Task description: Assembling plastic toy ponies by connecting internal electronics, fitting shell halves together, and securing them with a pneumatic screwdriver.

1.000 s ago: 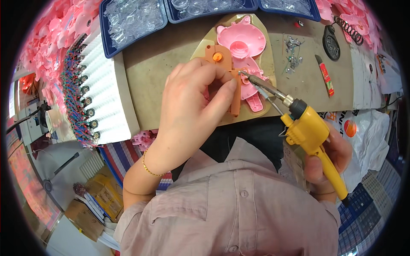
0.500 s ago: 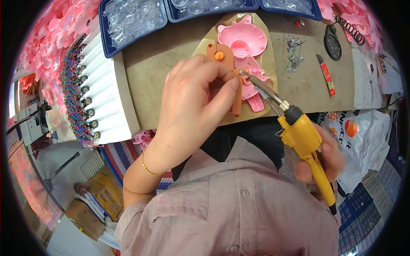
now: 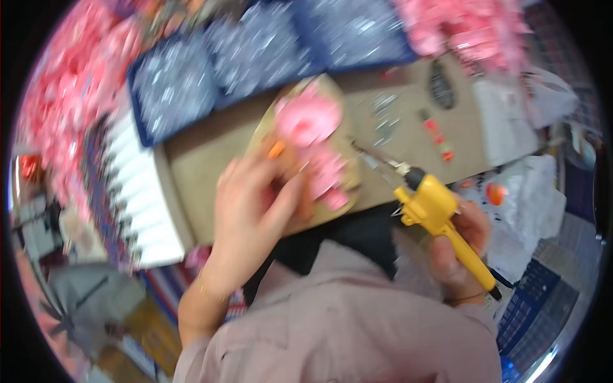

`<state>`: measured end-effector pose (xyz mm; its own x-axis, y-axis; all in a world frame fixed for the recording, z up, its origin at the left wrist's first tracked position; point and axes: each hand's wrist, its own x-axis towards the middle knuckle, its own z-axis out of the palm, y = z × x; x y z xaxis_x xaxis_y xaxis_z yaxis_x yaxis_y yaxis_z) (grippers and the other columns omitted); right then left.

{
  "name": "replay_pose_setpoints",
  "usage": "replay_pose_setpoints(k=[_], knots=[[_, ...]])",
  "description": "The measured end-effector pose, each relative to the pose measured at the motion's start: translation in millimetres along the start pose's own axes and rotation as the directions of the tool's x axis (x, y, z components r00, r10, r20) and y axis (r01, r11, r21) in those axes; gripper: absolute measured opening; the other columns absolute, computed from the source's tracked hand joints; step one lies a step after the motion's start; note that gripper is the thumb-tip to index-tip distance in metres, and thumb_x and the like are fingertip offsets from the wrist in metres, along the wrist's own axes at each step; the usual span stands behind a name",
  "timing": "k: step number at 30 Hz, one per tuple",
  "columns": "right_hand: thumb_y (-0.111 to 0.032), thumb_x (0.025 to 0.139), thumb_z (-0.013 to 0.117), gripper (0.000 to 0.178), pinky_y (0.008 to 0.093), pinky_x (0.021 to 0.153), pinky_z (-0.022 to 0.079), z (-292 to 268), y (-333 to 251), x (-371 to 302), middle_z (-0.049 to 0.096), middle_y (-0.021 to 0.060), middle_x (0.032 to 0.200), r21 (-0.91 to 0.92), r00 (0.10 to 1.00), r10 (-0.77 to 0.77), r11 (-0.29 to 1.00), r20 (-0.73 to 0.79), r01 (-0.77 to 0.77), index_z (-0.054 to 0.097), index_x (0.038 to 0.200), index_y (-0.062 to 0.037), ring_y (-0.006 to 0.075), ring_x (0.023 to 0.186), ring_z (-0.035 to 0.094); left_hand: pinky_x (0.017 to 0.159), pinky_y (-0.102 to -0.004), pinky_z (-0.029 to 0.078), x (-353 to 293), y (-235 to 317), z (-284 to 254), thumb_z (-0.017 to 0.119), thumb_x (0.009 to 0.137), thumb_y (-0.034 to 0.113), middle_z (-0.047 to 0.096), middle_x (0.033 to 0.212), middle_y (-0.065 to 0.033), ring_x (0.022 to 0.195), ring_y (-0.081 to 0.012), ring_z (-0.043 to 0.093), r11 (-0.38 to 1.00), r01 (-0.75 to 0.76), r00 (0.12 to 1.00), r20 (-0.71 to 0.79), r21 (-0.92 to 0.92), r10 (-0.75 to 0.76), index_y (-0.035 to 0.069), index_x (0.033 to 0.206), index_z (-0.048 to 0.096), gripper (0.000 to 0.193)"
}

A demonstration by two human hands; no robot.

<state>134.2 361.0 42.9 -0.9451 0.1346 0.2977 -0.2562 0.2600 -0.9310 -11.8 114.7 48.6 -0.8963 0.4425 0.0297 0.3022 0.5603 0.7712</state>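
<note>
A yellow soldering gun (image 3: 435, 201) is in my right hand (image 3: 461, 239); its metal tip points up-left and stands apart from the pink parts. My left hand (image 3: 246, 201) is closed in a pinch beside an orange-brown fixture (image 3: 287, 150) with an orange knob. A thin bright sliver shows at the fingertips, too blurred to name. Right of these fingers lie a pink pig-shaped half shell (image 3: 310, 119) and a smaller pink moulded part (image 3: 324, 169), on a yellowish shaped board (image 3: 350, 195).
Blue trays (image 3: 220, 101) of clear plastic parts line the back. Left stands a white rack (image 3: 150, 210) with wired components along its edge. To the right are small loose components (image 3: 385, 118), a red utility knife (image 3: 437, 136) and a black oval piece (image 3: 441, 86). Pink parts (image 3: 463, 32) are heaped behind.
The soldering tip has drawn away to the right from the pink part and my left fingertips. The whole view has shifted and blurred; my left hand keeps its pinch.
</note>
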Motion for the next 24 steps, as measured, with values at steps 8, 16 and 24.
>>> replay_pose_setpoints(k=[8,16,24], knots=[[-0.005,0.086,0.057,0.039,0.0299,0.076,0.051,-95,-26,61,0.061,0.0162,0.110,-0.145,0.827,0.040,0.979,-0.560,-0.145,0.050,0.124,0.0009,0.0212,0.095,0.063,0.070,-0.0354,0.043,-18,0,-8,0.064,0.079,0.009,0.057,0.079,-0.0106,0.073,-0.0270,0.054,0.999,-0.013,1.000,0.018,0.046,0.013,0.001,0.078,0.061,0.009],[-0.008,0.085,0.063,0.037,0.0236,0.070,0.046,-85,77,102,0.058,0.0023,0.089,-0.179,0.885,-0.010,0.980,-0.465,-0.082,0.053,0.121,-0.0025,0.0095,0.077,0.055,0.068,-0.0226,0.045,-55,-50,-44,0.055,0.091,0.003,0.061,0.088,-0.0044,0.078,-0.0098,0.057,0.973,0.142,0.925,-0.325,-0.181,-0.195,-0.002,0.108,0.059,0.018],[-0.011,0.088,0.061,0.015,0.0203,0.061,0.041,-22,53,48,0.058,0.0016,0.083,-0.010,0.844,0.536,0.844,0.023,-0.536,0.062,0.100,-0.0018,0.0069,0.071,0.053,0.056,-0.0186,0.039,-92,-65,-50,0.060,0.090,0.008,0.059,0.072,-0.0005,0.063,-0.0048,0.049,0.834,0.398,0.866,-0.142,-0.383,-0.479,-0.001,0.091,0.064,0.010]])
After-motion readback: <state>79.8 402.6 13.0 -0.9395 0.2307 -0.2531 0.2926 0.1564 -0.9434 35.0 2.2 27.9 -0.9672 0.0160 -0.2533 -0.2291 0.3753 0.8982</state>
